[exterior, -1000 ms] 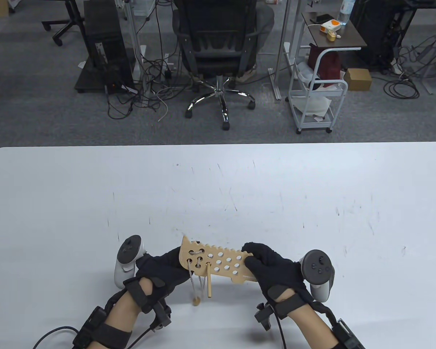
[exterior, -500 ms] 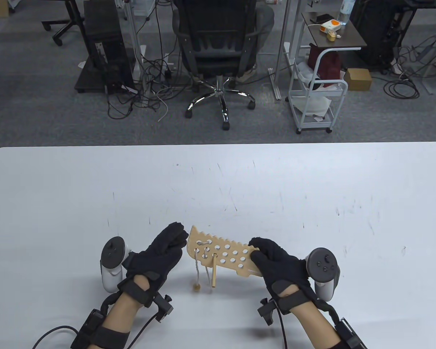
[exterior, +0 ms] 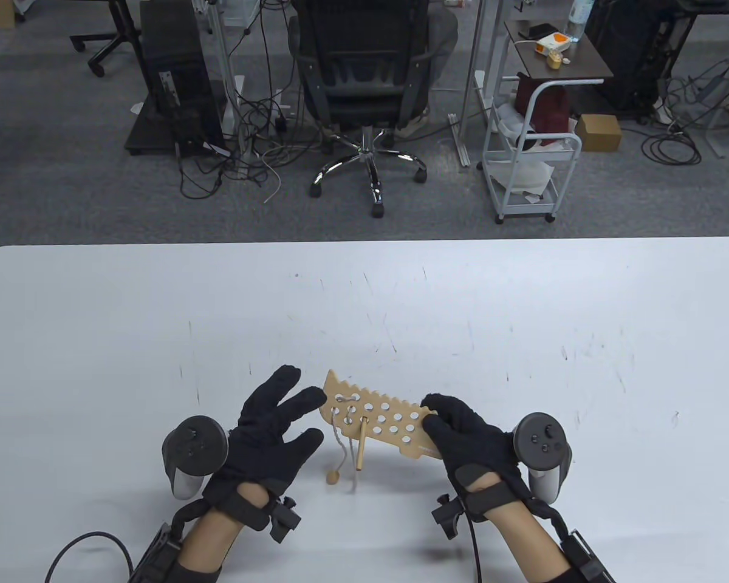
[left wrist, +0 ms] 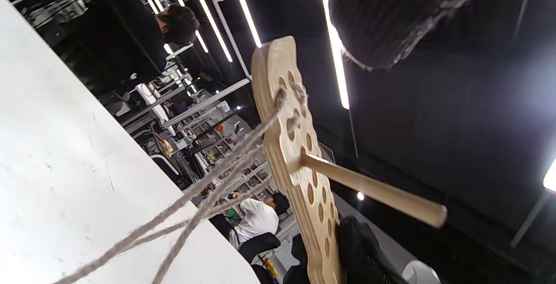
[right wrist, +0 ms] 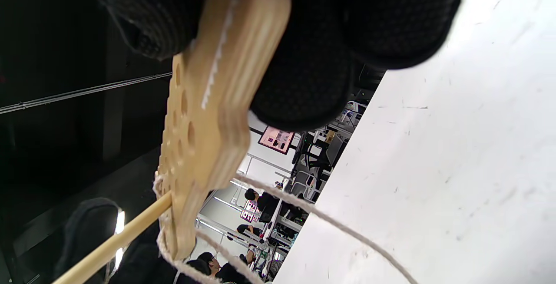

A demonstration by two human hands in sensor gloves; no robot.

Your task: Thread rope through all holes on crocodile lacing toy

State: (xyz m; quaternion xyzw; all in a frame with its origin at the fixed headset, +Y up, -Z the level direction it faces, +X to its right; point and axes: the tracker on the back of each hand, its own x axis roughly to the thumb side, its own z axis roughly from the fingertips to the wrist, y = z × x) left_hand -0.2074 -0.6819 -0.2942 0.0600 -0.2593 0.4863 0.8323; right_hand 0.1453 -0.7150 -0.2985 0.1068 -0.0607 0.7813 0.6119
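The wooden crocodile lacing board (exterior: pixel 379 419) is held just above the white table (exterior: pixel 522 316). My right hand (exterior: pixel 440 423) grips its right end, fingers (right wrist: pixel 312 58) on both faces of the board (right wrist: pixel 204 114). My left hand (exterior: pixel 304 418) is open with fingers spread, just left of the board and apart from it. The grey rope (exterior: pixel 340 443) is laced through the leftmost holes and hangs down to a wooden bead (exterior: pixel 332 477). The wooden needle (exterior: pixel 361 446) sticks through a hole near the left end. The left wrist view shows the board (left wrist: pixel 295 153), needle (left wrist: pixel 373 188) and rope (left wrist: pixel 208 197).
An office chair (exterior: pixel 364 79), a white trolley (exterior: pixel 528 158) and cables stand on the floor beyond the table's far edge. Bare table top lies beyond and to both sides of the hands.
My left hand let go of the board's left end, drew back to the left and opened with fingers spread. The right hand carried the board slightly right and farther away. The bead swung.
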